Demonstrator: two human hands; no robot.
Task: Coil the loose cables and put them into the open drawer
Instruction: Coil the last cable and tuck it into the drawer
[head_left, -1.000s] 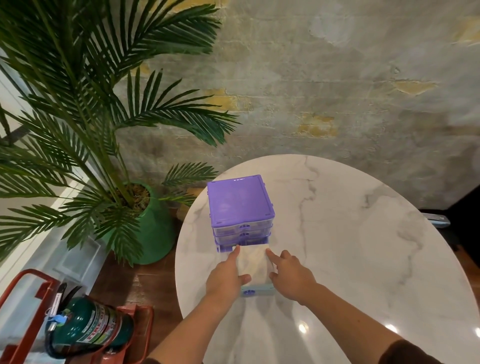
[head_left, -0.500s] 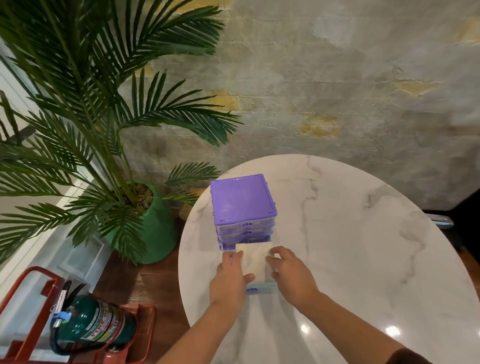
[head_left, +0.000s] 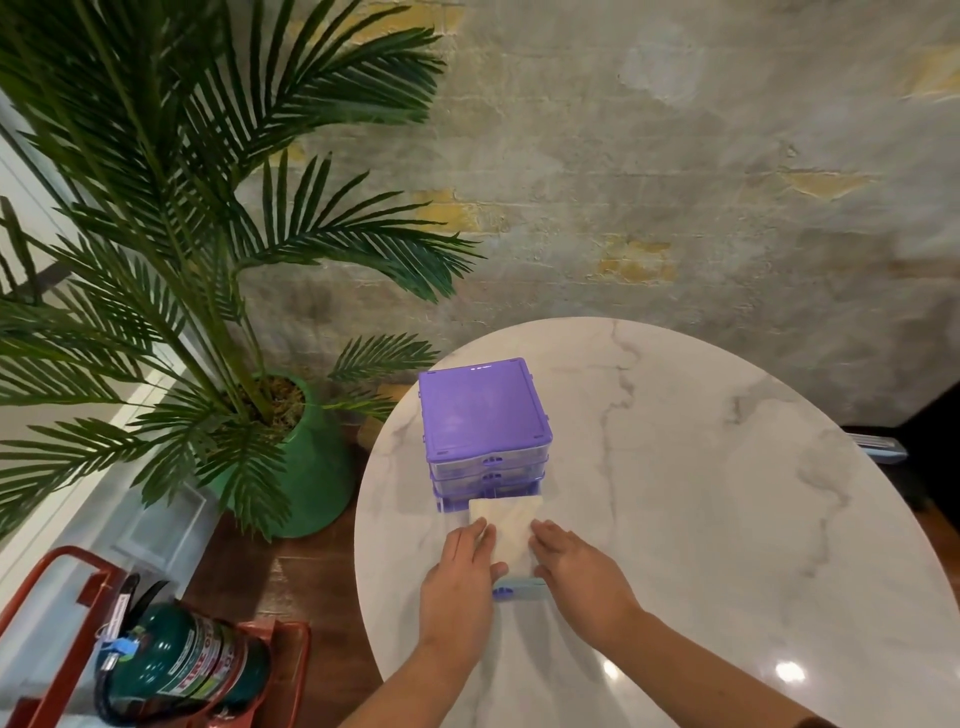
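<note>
Cables can't be seen; your left hand and right hand, fingers flat, flank the clear pulled-out drawer below the purple-topped plastic organiser, probably steadying it.

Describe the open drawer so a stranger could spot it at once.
On the round white marble table, near its left edge, stands a small purple-topped plastic drawer stack. The open drawer is the lowest one: clear, pulled out toward the person, flanked by the left hand and right hand, while the drawers above sit closed.

Clear drawer pulled out from purple organizer (bottom tier).
</note>
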